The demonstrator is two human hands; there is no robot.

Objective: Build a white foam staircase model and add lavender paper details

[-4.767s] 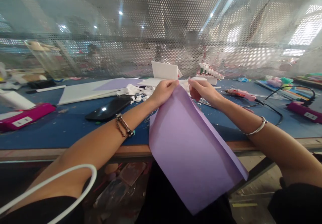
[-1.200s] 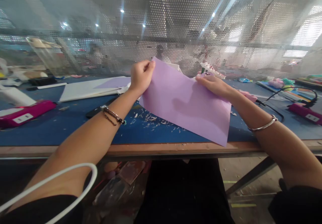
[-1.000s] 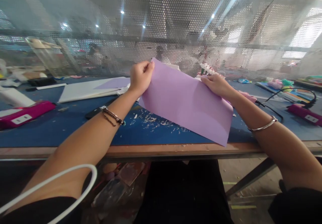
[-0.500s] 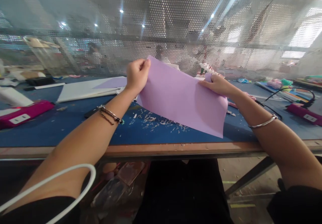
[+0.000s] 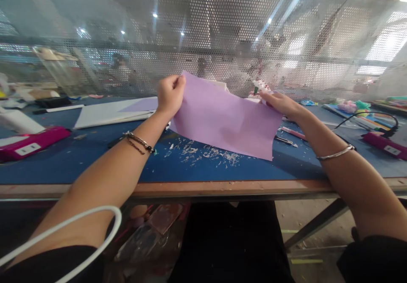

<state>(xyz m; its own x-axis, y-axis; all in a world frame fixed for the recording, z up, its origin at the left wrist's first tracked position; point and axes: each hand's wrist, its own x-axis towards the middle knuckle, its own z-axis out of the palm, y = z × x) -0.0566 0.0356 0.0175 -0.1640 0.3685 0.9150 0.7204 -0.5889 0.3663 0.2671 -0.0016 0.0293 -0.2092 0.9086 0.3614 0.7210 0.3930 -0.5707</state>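
A sheet of purple paper [image 5: 222, 117] hangs, slightly curved, above the blue tabletop [image 5: 197, 173]. My left hand [image 5: 171, 93] pinches its upper left corner between thumb and fingers. At the upper right edge, my right hand [image 5: 280, 104] grips the same sheet, fingers partly hidden. Below the paper lie many small white paper scraps [image 5: 203, 152]. A dark slim tool [image 5: 284, 140], perhaps a craft knife, and a pink stick-like item [image 5: 294, 133] rest on the table near my right forearm.
A stack of white and purple sheets [image 5: 108, 112] lies behind my left forearm. Magenta power strips [image 5: 38, 143] sit at both sides. Coloured items [image 5: 356, 106] lie at the right. A perforated metal screen [image 5: 203, 33] stands behind the table. A white cable [image 5: 114, 215] loops at lower left.
The sheet's right side has risen and moved left, uncovering the dark slim tool. My right hand has shifted from the sheet's face to its upper right edge. My left hand has moved slightly left.
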